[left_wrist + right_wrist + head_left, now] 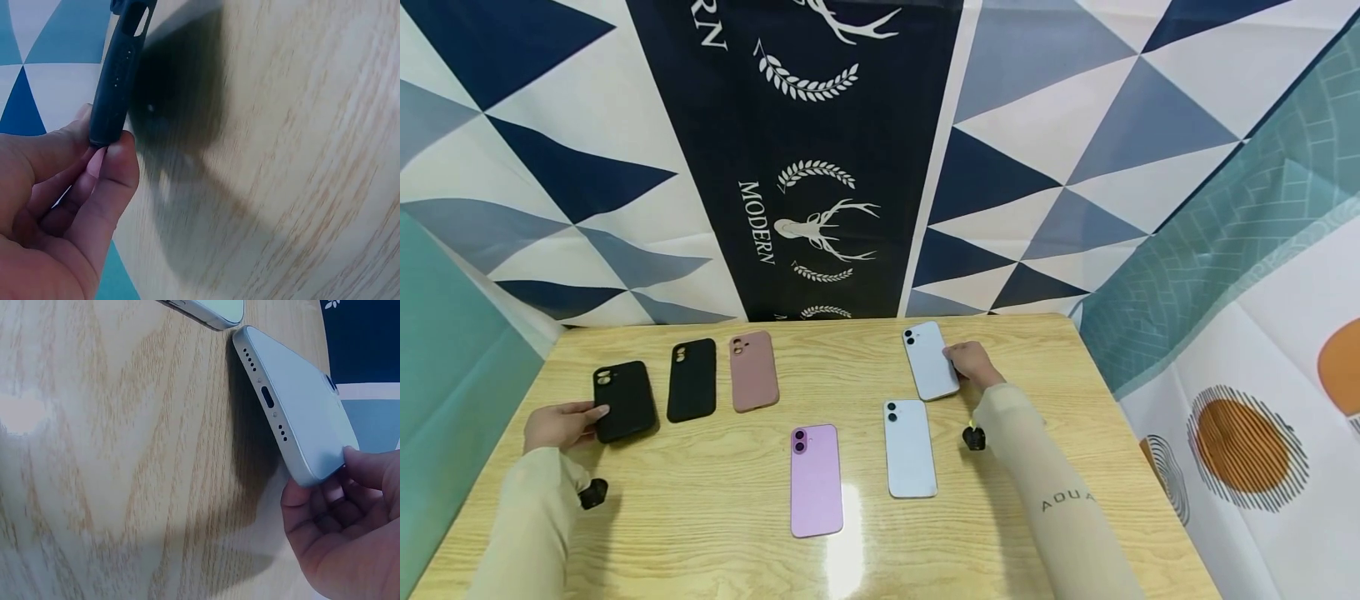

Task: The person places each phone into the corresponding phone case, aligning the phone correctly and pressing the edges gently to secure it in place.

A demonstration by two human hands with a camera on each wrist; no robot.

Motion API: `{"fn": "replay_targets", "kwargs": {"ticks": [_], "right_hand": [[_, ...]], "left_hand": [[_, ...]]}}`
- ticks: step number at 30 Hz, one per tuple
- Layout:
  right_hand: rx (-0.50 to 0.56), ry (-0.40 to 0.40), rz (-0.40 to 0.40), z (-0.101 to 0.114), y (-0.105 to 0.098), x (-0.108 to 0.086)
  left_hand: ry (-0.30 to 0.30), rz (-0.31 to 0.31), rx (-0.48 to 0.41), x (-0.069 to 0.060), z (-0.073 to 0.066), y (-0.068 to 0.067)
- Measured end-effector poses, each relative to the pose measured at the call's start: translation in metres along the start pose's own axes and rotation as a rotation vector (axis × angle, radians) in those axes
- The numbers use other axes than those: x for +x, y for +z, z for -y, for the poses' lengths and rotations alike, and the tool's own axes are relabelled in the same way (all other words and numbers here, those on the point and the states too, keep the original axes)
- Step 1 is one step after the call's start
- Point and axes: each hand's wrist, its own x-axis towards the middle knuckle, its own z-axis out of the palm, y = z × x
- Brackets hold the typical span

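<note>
At the table's left side my left hand (559, 425) pinches a black phone case (627, 402) by its lower left edge. The left wrist view has the thumb and a finger gripping the rim of this case (117, 78), which is raised above the tabletop and casts a shadow. On the right, my right hand (973, 363) grips a pale blue phone (931, 362) along its right edge. In the right wrist view that phone (303, 406) is tilted off the wood, its charging port facing the camera, fingers beneath and thumb over the edge.
Beside the held case lie another black phone case (692, 381) and a dusty pink case (754, 372). A lilac phone (817, 482) and a second pale phone (910, 450) lie nearer the front of the wooden table (715, 508). Patterned cloth (820, 167) hangs behind.
</note>
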Motion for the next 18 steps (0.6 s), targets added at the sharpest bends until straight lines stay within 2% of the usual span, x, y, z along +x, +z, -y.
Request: {"fn": "replay_targets", "kwargs": {"ticks": [6,14,18], "right_hand": [[0.053,-0.005,0.009,-0.004,0.001,0.003],[0.087,0.0,0.021,-0.007,0.001,0.007],[0.095,0.017,0.023,-0.009,0.001,0.008]], "left_hand": [[-0.01,-0.008,-0.035,-0.002,0.002,-0.003],[-0.047,-0.009,-0.201,-0.005,-0.004,-0.005],[-0.058,0.0,-0.256,-0.008,-0.01,-0.005]]}}
